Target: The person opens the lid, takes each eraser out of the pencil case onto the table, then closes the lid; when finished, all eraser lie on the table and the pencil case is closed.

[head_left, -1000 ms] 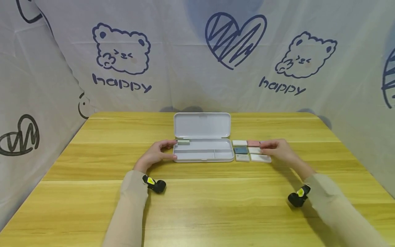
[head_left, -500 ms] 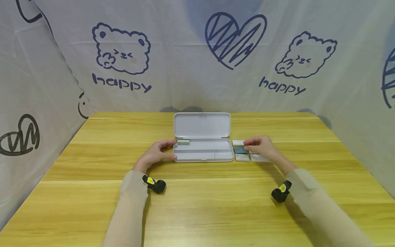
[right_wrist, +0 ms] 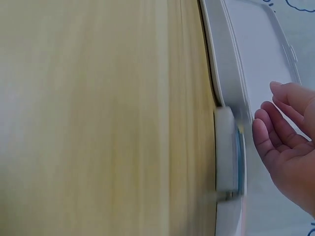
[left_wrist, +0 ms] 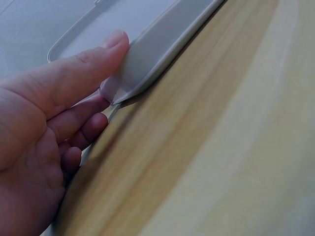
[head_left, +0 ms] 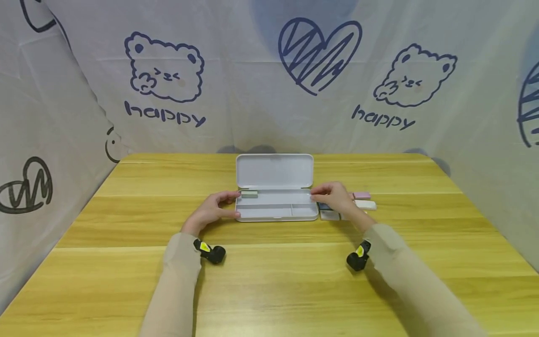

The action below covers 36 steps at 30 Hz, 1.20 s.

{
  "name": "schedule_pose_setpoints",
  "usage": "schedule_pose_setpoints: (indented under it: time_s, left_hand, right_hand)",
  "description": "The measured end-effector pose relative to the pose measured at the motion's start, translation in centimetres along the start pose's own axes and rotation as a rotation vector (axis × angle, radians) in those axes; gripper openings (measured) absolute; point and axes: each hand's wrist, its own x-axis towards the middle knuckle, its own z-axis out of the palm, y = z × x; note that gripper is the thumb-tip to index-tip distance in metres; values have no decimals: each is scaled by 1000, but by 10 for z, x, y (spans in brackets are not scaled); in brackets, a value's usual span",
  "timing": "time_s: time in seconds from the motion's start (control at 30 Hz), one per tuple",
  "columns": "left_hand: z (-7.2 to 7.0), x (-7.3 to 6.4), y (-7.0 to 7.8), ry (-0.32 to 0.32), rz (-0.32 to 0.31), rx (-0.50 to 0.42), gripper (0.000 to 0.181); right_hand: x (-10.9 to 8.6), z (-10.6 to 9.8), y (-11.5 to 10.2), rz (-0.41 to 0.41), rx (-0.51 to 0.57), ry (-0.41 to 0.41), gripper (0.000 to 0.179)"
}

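Note:
A white pencil case [head_left: 273, 212] lies with its lid raised on the table. My left hand [head_left: 210, 209] grips its left end, thumb at the front corner and fingers behind. In the case's back-left compartment sits a small grey-green eraser-like block [head_left: 249, 194]. My right hand [head_left: 337, 196] is by the case's right end, fingers loosely bent; nothing shows between them in the right wrist view. Under and beside it lie a blue block [head_left: 324, 206], a whitish block [head_left: 330, 215], a white block [head_left: 365, 205] and a pink block [head_left: 361, 195]. Other blocks are partly hidden by the hand.
The case's open lid [head_left: 274, 171] stands up at its back. A divider splits off the front compartments. The wooden table [head_left: 269, 281] reaches back to a printed cloth [head_left: 236, 93].
My right hand has moved left over the row of blocks to the case's right end, uncovering the pink and white blocks. The left hand stays on the case.

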Motion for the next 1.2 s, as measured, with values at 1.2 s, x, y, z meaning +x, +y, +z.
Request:
schedule_pose_setpoints:
  time_s: [1.2]
  left_hand:
    - [-1, 0, 1, -5, -21, -23, 60]
  right_hand:
    - [38, 98, -53, -50, 38, -24, 19]
